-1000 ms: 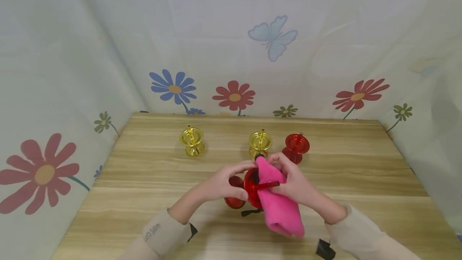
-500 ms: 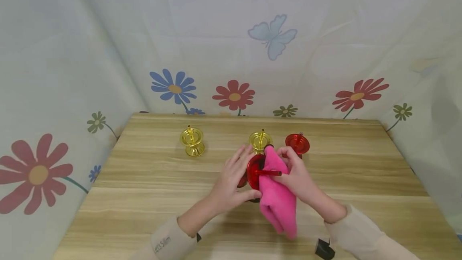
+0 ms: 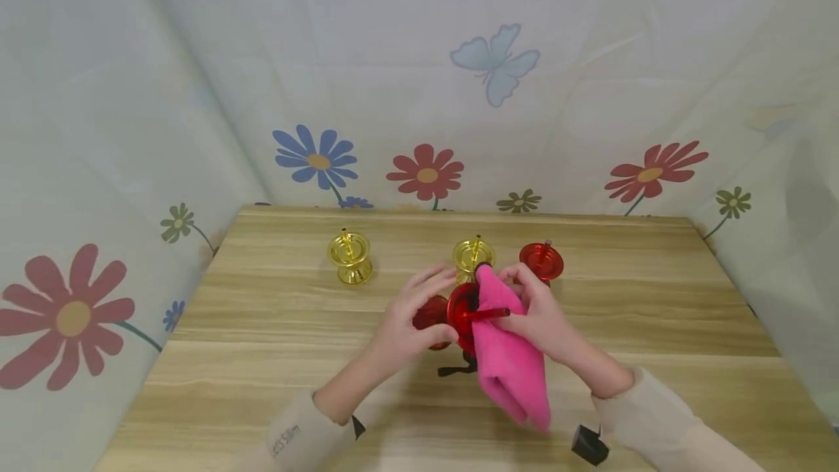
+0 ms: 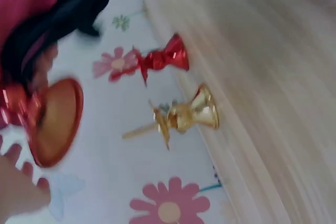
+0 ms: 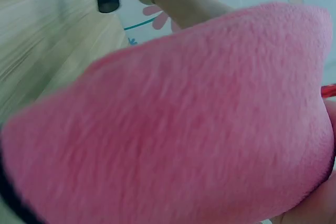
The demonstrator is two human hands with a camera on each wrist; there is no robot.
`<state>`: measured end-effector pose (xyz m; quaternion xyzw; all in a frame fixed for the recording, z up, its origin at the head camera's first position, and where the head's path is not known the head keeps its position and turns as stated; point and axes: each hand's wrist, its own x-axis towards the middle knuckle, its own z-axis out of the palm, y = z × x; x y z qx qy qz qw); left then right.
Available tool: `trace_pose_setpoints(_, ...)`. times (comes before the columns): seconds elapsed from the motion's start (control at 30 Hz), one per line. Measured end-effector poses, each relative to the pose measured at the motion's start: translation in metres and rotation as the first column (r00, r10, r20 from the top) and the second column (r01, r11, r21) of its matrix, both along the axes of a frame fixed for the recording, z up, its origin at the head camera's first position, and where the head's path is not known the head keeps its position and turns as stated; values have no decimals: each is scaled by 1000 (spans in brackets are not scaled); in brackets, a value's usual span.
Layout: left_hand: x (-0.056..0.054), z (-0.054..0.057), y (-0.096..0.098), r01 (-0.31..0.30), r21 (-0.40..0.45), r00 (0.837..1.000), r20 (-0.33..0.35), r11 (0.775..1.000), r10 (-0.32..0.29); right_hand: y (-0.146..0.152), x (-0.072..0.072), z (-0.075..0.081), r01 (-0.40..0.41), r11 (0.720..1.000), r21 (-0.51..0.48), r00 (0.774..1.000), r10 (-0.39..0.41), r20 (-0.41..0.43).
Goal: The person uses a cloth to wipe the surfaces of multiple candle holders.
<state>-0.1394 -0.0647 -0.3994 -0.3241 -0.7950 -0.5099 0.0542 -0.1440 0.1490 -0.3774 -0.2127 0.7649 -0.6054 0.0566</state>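
Note:
A red metal candle holder point(image 3: 464, 312) is held tipped on its side in the head view, its spike pointing right and its hollow base point(image 4: 59, 121) facing left. My right hand point(image 3: 540, 315) grips a fluffy pink cloth point(image 3: 511, 370) with a dark edge and holds it against the red holder. In the right wrist view the cloth point(image 5: 178, 119) covers most of that hand. My left hand point(image 3: 409, 319) arches around the base end, fingers and thumb spread apart; in the left wrist view its fingertips point(image 4: 41, 186) are close to the base rim.
Two gold candle holders point(image 3: 350, 257) point(image 3: 473, 257) stand upright along the back of the wooden table point(image 3: 262, 355). Another red candle holder point(image 3: 541, 261) stands at the back right, partly behind my right hand. A flower-printed curtain point(image 3: 367, 57) hangs behind.
The red holder has risen slightly away from me, then stayed nearly in place. My left hand spread flatter beside its base half a second ago and now arches around it. The cloth's lower end has swung.

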Motion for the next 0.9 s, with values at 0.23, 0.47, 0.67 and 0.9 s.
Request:
trace_pose_setpoints(0.23, 6, -5, 7, -151, -130, 927, -363, 980, 95, 0, 0, 1, 58, 998, 12, 993, -59, 101)
trace_pose_setpoints(0.47, 1, 5, -1, 93, -167, 990, -91, 982, -110, 3, 1, 2, -50, 995, 90, 998, 46, 50)
trace_pose_setpoints(0.67, -4, 9, -8, 205, -106, 970, 157, 973, -188, 5, 2, 2, -146, 981, 126, 989, 149, -9)
trace_pose_setpoints(0.9, 4, -2, 3, -87, -66, 982, -174, 994, 74, 4, -1, 3, 88, 996, 23, 995, -89, 48)
